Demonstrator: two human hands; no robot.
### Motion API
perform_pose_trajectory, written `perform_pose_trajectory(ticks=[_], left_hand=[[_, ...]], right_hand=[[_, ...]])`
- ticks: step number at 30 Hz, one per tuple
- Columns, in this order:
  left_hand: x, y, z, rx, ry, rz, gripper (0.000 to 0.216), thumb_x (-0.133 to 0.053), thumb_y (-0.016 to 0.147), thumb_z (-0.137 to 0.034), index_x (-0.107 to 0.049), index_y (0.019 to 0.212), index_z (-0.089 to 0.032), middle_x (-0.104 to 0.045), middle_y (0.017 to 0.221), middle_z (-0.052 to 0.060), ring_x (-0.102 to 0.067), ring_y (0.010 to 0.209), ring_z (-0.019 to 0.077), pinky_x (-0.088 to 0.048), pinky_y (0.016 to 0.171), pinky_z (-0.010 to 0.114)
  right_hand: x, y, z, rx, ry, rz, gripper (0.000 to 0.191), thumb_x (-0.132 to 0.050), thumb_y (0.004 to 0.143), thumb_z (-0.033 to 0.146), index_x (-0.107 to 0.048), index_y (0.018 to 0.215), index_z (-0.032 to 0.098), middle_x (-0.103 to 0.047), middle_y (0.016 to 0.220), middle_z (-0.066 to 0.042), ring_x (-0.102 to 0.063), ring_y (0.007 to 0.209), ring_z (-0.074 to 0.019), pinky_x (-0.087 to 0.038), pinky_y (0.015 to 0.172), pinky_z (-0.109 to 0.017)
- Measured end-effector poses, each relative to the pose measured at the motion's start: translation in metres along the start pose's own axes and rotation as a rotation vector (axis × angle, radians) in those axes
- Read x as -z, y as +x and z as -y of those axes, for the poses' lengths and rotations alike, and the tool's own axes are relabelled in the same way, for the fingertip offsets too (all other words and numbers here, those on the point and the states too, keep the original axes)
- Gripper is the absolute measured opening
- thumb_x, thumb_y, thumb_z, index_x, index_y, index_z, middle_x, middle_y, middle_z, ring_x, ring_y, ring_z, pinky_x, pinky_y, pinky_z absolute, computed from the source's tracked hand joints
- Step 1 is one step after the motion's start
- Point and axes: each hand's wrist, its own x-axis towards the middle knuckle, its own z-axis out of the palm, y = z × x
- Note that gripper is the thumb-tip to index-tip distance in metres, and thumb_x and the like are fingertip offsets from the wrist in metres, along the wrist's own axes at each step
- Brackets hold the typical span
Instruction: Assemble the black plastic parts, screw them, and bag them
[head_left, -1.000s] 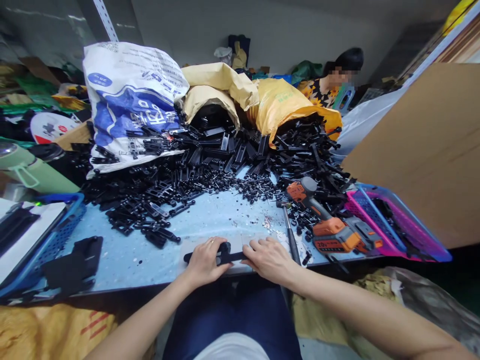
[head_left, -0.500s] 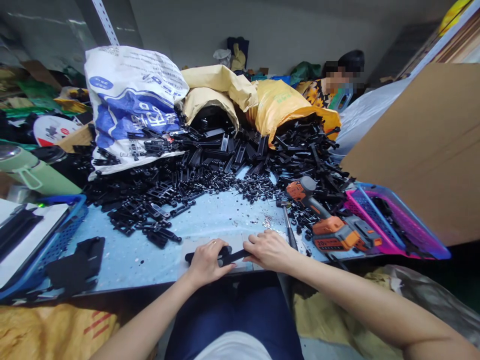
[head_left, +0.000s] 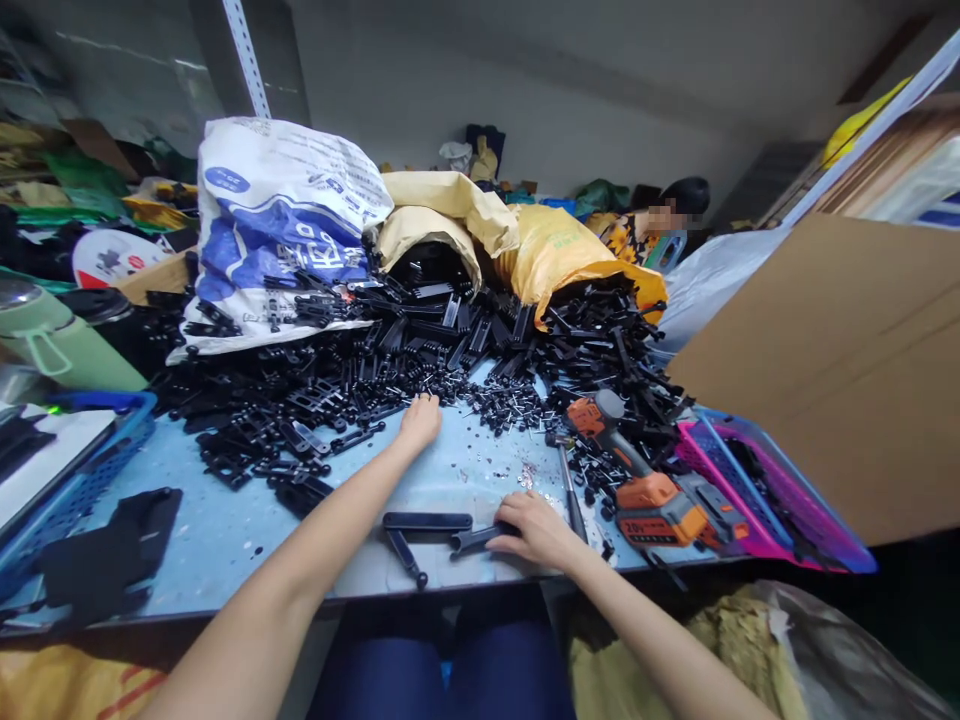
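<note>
My left hand (head_left: 421, 420) reaches forward to the near edge of a heap of small black parts and screws (head_left: 442, 383). Its fingers are bent down and together, and what is between them is hidden. Nearer me, my right hand (head_left: 534, 528) holds the right end of a black plastic link piece (head_left: 474, 541) against the table, fingers curled over it. Just left of that piece, a long black bar (head_left: 427, 521) lies level, with a second black arm with a round end (head_left: 406, 558) slanting out below it.
A hammer (head_left: 571, 490) and an orange cordless impact driver (head_left: 645, 495) lie to the right, before a pink and blue basket (head_left: 780, 490). Sacks (head_left: 292, 210) spill black parts across the back. At left are a blue basket (head_left: 97, 470) and green bottle (head_left: 71, 345). Another person (head_left: 637, 235) sits beyond.
My left hand has let go of the black parts at the table's front edge and moved forward to the small-parts heap. My right hand stays near the front edge. The view has shifted slightly.
</note>
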Motion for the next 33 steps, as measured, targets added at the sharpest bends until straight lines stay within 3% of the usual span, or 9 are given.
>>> perform_pose_trajectory(ticks=[2, 5, 10, 12, 15, 18, 22, 27, 33], left_hand=[[-0.005, 0.012, 0.001, 0.014, -0.025, -0.016, 0.017, -0.047, 0.083, -0.022, -0.055, 0.092, -0.010, -0.058, 0.096, 0.009, -0.054, 0.093, 0.0190, -0.042, 0.082, 0.039], [-0.002, -0.003, 0.000, 0.010, -0.066, -0.047, 0.016, -0.046, 0.082, -0.022, -0.056, 0.080, -0.011, -0.060, 0.084, 0.007, -0.057, 0.084, 0.0172, -0.043, 0.079, 0.034], [0.027, -0.086, 0.013, 0.062, -0.157, -0.152, 0.024, -0.037, 0.081, -0.025, -0.054, 0.091, -0.012, -0.062, 0.082, 0.006, -0.061, 0.078, 0.0170, -0.046, 0.074, 0.029], [0.034, -0.124, 0.021, 0.144, -0.369, -0.185, 0.023, -0.042, 0.080, -0.031, -0.053, 0.090, -0.014, -0.063, 0.078, 0.004, -0.063, 0.071, 0.0157, -0.049, 0.066, 0.026], [0.034, -0.165, 0.029, 0.247, -0.633, -0.218, 0.021, -0.050, 0.076, -0.036, -0.054, 0.085, -0.017, -0.064, 0.076, 0.003, -0.065, 0.071, 0.0171, -0.052, 0.064, 0.027], [0.030, -0.183, 0.030, 0.237, -0.583, -0.283, 0.019, -0.052, 0.075, -0.035, -0.054, 0.084, -0.018, -0.065, 0.077, 0.002, -0.064, 0.073, 0.0170, -0.053, 0.070, 0.029], [0.033, -0.187, 0.029, 0.140, -0.427, -0.297, 0.015, -0.051, 0.076, -0.032, -0.056, 0.083, -0.019, -0.064, 0.077, 0.001, -0.063, 0.069, 0.0149, -0.052, 0.070, 0.027], [0.036, -0.187, 0.027, 0.030, -0.270, -0.291, 0.016, -0.045, 0.080, -0.027, -0.056, 0.088, -0.019, -0.064, 0.082, 0.003, -0.063, 0.073, 0.0156, -0.051, 0.070, 0.028], [0.027, -0.192, 0.025, -0.069, -0.057, -0.289, 0.021, -0.039, 0.084, -0.021, -0.056, 0.096, -0.018, -0.064, 0.092, 0.007, -0.061, 0.087, 0.0197, -0.050, 0.078, 0.033]], right_hand=[[0.006, 0.014, -0.006, -0.076, -0.009, -0.039, 0.031, -0.042, 0.086, 0.047, -0.057, 0.093, 0.021, -0.058, 0.091, -0.003, -0.051, 0.089, -0.0161, -0.035, 0.077, -0.025], [0.015, 0.051, -0.026, -0.245, -0.058, -0.124, 0.027, -0.035, 0.091, 0.033, -0.052, 0.104, 0.017, -0.055, 0.100, -0.008, -0.049, 0.095, -0.0194, -0.036, 0.079, -0.028], [0.009, 0.108, -0.053, -0.401, -0.076, -0.170, 0.024, -0.037, 0.084, 0.012, -0.050, 0.104, 0.012, -0.053, 0.101, -0.014, -0.049, 0.095, -0.0220, -0.038, 0.076, -0.029], [0.004, 0.117, -0.055, -0.404, -0.065, -0.164, 0.024, -0.040, 0.080, 0.007, -0.052, 0.100, 0.012, -0.054, 0.097, -0.014, -0.051, 0.092, -0.0212, -0.038, 0.075, -0.028], [0.004, 0.113, -0.056, -0.391, -0.053, -0.185, 0.023, -0.042, 0.077, 0.006, -0.053, 0.097, 0.010, -0.055, 0.096, -0.014, -0.051, 0.092, -0.0213, -0.037, 0.078, -0.028], [0.010, 0.099, -0.053, -0.350, -0.036, -0.230, 0.024, -0.041, 0.080, 0.009, -0.052, 0.102, 0.011, -0.055, 0.100, -0.013, -0.050, 0.095, -0.0201, -0.036, 0.082, -0.028], [0.014, 0.075, -0.039, -0.263, 0.024, -0.269, 0.021, -0.040, 0.086, 0.018, -0.053, 0.102, 0.015, -0.057, 0.101, -0.008, -0.052, 0.092, -0.0158, -0.039, 0.081, -0.025], [0.016, 0.052, -0.004, -0.172, 0.398, -0.350, 0.013, -0.050, 0.082, 0.023, -0.059, 0.090, 0.017, -0.062, 0.086, -0.004, -0.057, 0.076, -0.0144, -0.043, 0.071, -0.026], [0.023, 0.038, 0.023, -0.138, 0.654, -0.172, 0.012, -0.058, 0.076, 0.025, -0.062, 0.083, 0.017, -0.065, 0.075, -0.002, -0.059, 0.068, -0.0130, -0.044, 0.064, -0.023]])
